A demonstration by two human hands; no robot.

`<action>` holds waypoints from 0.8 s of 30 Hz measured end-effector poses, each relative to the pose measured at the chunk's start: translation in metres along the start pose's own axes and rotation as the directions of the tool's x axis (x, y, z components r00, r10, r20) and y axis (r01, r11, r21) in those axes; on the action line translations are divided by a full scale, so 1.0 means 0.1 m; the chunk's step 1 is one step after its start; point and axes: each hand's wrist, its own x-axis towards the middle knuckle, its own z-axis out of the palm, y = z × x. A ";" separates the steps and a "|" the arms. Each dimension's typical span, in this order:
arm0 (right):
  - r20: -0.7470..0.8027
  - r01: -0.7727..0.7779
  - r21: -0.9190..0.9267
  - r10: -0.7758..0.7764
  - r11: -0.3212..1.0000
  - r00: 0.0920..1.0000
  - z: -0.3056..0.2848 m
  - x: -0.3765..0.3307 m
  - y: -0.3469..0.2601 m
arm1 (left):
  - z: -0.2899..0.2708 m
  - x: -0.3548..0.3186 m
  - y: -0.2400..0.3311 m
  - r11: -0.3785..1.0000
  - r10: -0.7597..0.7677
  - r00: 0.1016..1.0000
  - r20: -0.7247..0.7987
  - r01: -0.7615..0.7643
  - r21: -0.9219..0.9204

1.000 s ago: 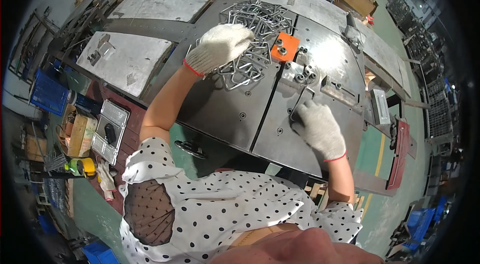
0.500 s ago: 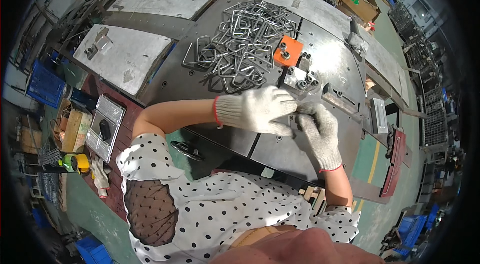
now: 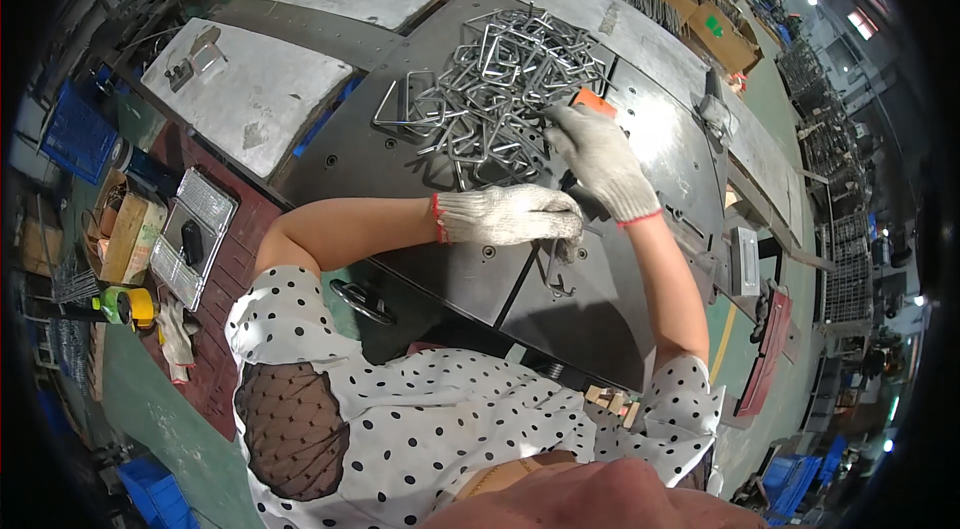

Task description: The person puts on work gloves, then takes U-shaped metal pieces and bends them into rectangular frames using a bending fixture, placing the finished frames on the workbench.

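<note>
My left hand [image 3: 512, 215], in a white knit glove with a red cuff, is closed around a bent metal rod [image 3: 556, 274]. Part of that rod sticks out below its fingers, over the near part of the dark steel table [image 3: 440, 274]. My right hand [image 3: 600, 164], gloved alike, reaches to the right side of a heap of bent metal rods [image 3: 500, 79]. Its thumb and forefinger are apart at the heap's edge; whether they touch a rod is hard to see. Behind this hand an orange block [image 3: 596, 103] shows only in part.
Right of my right arm a metal bar fixture [image 3: 686, 227] is bolted to the table. A pale plate [image 3: 250, 94] lies at the left, with small metal blocks [image 3: 208, 60]. Cardboard boxes [image 3: 722, 29] stand at the far right. A wire tray [image 3: 197, 239] sits lower left.
My right hand has parted from my left and moved up to the rod heap, covering the bolted metal blocks. My left hand has turned and closed, with a bent rod showing beneath it.
</note>
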 end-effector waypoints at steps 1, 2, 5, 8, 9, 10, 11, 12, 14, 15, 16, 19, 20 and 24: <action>0.042 0.017 -0.056 -0.015 0.998 0.999 0.07 0.08 0.00 | -0.03 0.00 -0.02 1.000 0.001 1.000 -0.004 -0.001 0.000; 0.042 0.017 -0.057 -0.015 0.998 0.999 0.17 0.15 0.07 | -0.06 0.02 -0.04 1.000 -0.020 1.000 -0.004 0.020 0.020; 0.253 -0.018 -0.016 0.021 1.000 0.967 0.32 0.29 0.10 | -0.14 0.02 -0.09 0.995 -0.047 0.998 -0.036 0.050 0.082; -0.029 -0.092 0.353 0.109 0.931 0.994 0.12 0.23 -0.12 | -0.20 0.01 -0.18 0.990 -0.032 0.998 -0.058 0.040 0.139; -0.028 -0.098 0.352 0.116 0.931 0.993 0.05 0.21 -0.14 | -0.20 0.03 -0.20 0.987 -0.013 0.999 -0.051 0.021 0.160; -0.004 -0.173 0.495 0.202 0.852 0.979 -0.02 0.22 -0.19 | -0.19 0.01 -0.17 0.988 -0.015 0.999 -0.053 0.023 0.155; 0.034 -0.241 0.622 0.281 0.745 0.959 -0.08 0.22 -0.23 | -0.18 -0.01 -0.14 0.975 -0.037 0.996 -0.077 0.052 0.216; 0.092 -0.273 0.721 0.302 0.637 0.949 -0.12 0.18 -0.26 | -0.18 -0.01 -0.11 0.957 -0.056 0.994 -0.092 0.079 0.278; 0.150 -0.299 0.806 0.312 0.511 0.938 -0.07 0.12 -0.22 | -0.19 -0.01 -0.13 0.968 -0.069 0.996 -0.063 0.082 0.236; 0.208 -0.316 0.872 0.303 0.373 0.930 -0.02 0.10 -0.19 | -0.20 0.00 -0.15 0.977 -0.081 0.996 -0.045 0.088 0.195; 0.247 -0.371 0.826 0.320 0.424 0.915 0.04 0.09 -0.18 | -0.20 0.02 -0.16 0.951 -0.024 0.997 -0.068 0.044 0.305; 0.102 -0.271 0.611 0.266 0.743 0.959 0.08 -0.07 -0.27 | -0.20 0.05 -0.16 0.932 -0.025 0.998 -0.050 0.042 0.360; 0.103 -0.274 0.612 0.268 0.742 0.958 0.06 -0.10 -0.28 | -0.19 0.06 -0.16 0.932 -0.028 0.998 -0.049 0.043 0.359; -0.044 -0.254 0.345 0.286 0.903 0.957 -0.01 -0.29 -0.25 | -0.14 0.05 -0.01 0.953 -0.136 0.990 -0.029 0.139 0.269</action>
